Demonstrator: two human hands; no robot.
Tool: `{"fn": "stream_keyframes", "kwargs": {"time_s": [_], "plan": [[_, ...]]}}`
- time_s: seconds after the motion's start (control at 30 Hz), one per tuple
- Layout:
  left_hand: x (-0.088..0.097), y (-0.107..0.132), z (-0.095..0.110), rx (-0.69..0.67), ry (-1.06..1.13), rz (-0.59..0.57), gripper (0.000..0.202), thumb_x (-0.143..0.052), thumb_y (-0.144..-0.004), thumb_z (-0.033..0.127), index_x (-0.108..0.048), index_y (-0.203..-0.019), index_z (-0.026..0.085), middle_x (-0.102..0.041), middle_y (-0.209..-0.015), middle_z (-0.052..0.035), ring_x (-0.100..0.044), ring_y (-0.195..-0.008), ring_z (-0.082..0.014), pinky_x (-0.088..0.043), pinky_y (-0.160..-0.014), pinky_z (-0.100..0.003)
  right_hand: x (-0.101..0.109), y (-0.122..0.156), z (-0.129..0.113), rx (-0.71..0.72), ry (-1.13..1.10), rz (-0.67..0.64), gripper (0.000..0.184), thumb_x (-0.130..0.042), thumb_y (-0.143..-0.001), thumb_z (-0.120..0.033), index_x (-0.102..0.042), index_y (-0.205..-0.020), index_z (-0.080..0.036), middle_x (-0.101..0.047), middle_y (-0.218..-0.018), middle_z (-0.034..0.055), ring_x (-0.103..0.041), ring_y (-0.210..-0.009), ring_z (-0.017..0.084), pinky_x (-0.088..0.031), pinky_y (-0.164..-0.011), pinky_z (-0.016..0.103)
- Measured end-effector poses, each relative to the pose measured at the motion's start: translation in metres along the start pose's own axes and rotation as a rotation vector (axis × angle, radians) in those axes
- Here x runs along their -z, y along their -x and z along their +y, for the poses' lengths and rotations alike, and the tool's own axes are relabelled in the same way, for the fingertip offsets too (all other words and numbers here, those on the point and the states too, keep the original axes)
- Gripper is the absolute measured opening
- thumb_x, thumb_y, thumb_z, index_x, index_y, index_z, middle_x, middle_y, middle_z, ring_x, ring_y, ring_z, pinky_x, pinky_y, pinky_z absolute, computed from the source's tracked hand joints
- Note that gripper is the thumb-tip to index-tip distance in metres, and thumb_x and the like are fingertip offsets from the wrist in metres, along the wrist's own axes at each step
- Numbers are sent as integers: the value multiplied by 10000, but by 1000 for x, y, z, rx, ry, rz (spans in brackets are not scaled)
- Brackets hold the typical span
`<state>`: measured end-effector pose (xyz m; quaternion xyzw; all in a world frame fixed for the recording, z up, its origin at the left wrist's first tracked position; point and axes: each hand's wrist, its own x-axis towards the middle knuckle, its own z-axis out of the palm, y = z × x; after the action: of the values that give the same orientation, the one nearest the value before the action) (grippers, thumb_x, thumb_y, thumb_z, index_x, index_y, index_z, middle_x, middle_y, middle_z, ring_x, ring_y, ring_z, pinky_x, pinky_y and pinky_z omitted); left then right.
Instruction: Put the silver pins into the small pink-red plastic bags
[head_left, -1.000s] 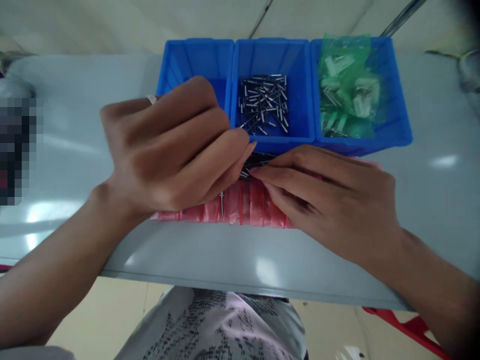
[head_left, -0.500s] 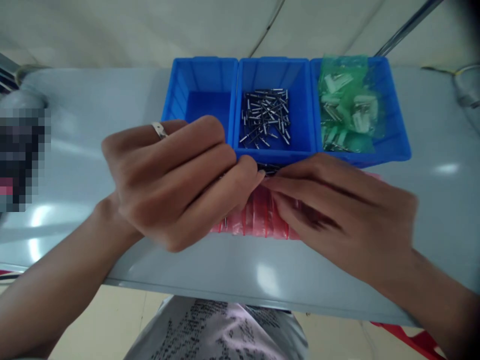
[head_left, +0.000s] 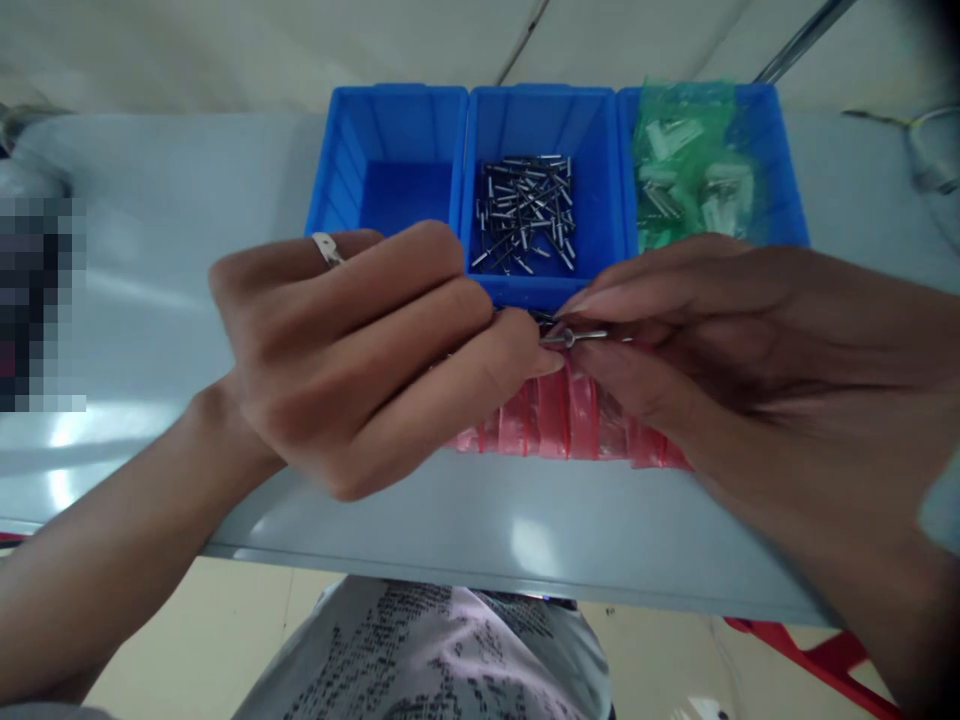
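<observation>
Pinching a steel blind rivet (head_left: 574, 337) in my right hand (head_left: 742, 340), I had a narrow grip, the rivet lying crosswise between my fingertips just in front of the middle blue bin (head_left: 544, 120). My left hand (head_left: 352, 360), with a metal ring (head_left: 327, 247) on one finger, was curled tightly, its fingertips almost meeting my right hand's. I could not tell whether those fingers held anything, because the hand hid what lay beneath them.

A pleated red plastic strip (head_left: 570, 415) lay along the front of that bin, under both hands, on the grey counter (head_left: 150, 190). A small dark bunch of rivets (head_left: 525, 318) showed at its upper edge, right against the bin. As far as I could judge, only part of the work was done: a good heap of loose rivets (head_left: 523, 212) remained inside the bin. To its left, another blue bin (head_left: 386, 150) showed a bare floor, and to its right, a third blue bin (head_left: 780, 170) held green plastic bags (head_left: 686, 150).
</observation>
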<state>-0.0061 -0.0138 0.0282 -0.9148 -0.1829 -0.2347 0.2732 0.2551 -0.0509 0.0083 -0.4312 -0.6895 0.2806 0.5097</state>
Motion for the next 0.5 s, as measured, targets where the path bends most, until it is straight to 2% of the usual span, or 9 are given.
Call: {"fn": "stream_keyframes", "kwargs": {"time_s": [0.17, 0.27, 0.33, 0.43, 0.5], "plan": [[3, 4, -3, 9, 34, -104, 126, -661, -1003, 328, -691, -1124, 309, -762, -857, 25, -801, -898, -251, -441, -526, -391, 2, 1, 3, -57, -11, 59, 228, -923, -836, -237, -888, -1029, -352, -849, -982, -32, -758, -779, 204, -671, -601, 382], [1, 9, -5, 85, 94, -114, 364, -691, -978, 362, -660, -1338, 324, -792, -980, 4, -750, -835, -224, -480, -576, -412, 4, -1, 0, -134, -16, 32, 159, -909, -875, -289, -882, -994, -392, -850, -962, -24, -758, -734, 194, -661, -553, 369], [0, 12, -7, 88, 136, -131, 478, -696, -966, 353, -633, -1438, 320, -795, -1041, -23, -738, -874, -229, -483, -588, -421, 5, -2, -1, -158, -49, 11, 161, -904, -886, -283, -881, -1000, -395, -851, -952, -16, -759, -716, 190, -645, -517, 360], [-3, 11, -10, 69, 166, -69, 396, -702, -971, 401, -698, -1359, 322, -752, -912, -22, -738, -882, -245, -403, -558, -399, 4, -2, -1, -140, -78, 15, 195, -915, -872, -259, -883, -1022, -379, -854, -941, -18, -764, -711, 192, -655, -520, 364], [-7, 8, -11, 229, 322, 28, 311, -799, -918, 437, -769, -1215, 349, -702, -803, 12, -714, -800, -214, -347, -554, -371, 3, -3, 0, -123, -58, 39, 219, -912, -867, -237, -882, -1030, -381, -858, -965, -18, -777, -741, 206, -668, -539, 376]]}}
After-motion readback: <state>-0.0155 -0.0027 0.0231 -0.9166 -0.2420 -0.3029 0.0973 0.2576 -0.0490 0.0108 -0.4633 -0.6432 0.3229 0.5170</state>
